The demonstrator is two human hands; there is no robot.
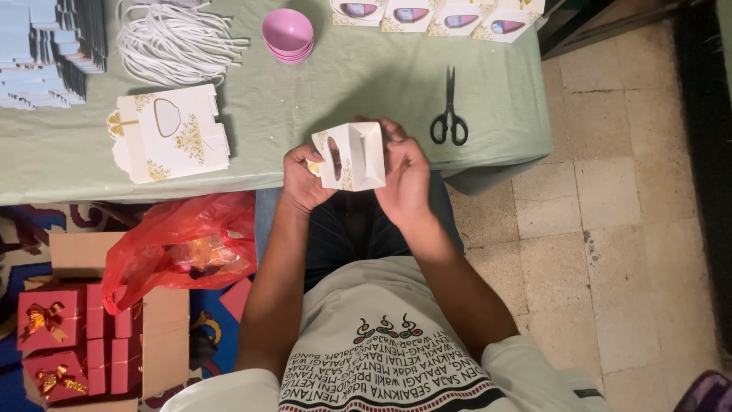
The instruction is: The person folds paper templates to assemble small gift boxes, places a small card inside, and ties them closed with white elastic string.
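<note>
Hands are raised above the near edge of the tabletop (366, 84), which is covered by a pale green cloth, and a small white gift box (349, 156) with gold print is held between them, clear of the surface and over the person's lap. The left hand (303, 179) grips the box's left side, its fingers (296, 156) closed on the wall beside an oval window. The right hand (402, 172) grips the right side, its fingers (390, 131) clamped over the upper edge and an open flap.

Black scissors (449, 114) lie shut on the cloth just right of the hands, near the tabletop's right edge. A stack of flat white box blanks (169, 131) with gold print rests to the left, its lower corner overhanging the near edge. Between blanks and scissors a bare stretch of cloth is seen. Farther back are found a bundle of white cords (171, 38), stacked pink bowls (288, 34), a pile of pale blue cartons (46, 49) and a row of finished boxes (435, 15) along the far edge.

Below the near edge on the left, a red plastic bag (183, 248) and a cardboard carton (164, 336) holding red bowed boxes (53, 320) crowd the floor. Tiled floor (610, 229) lies open to the right.
</note>
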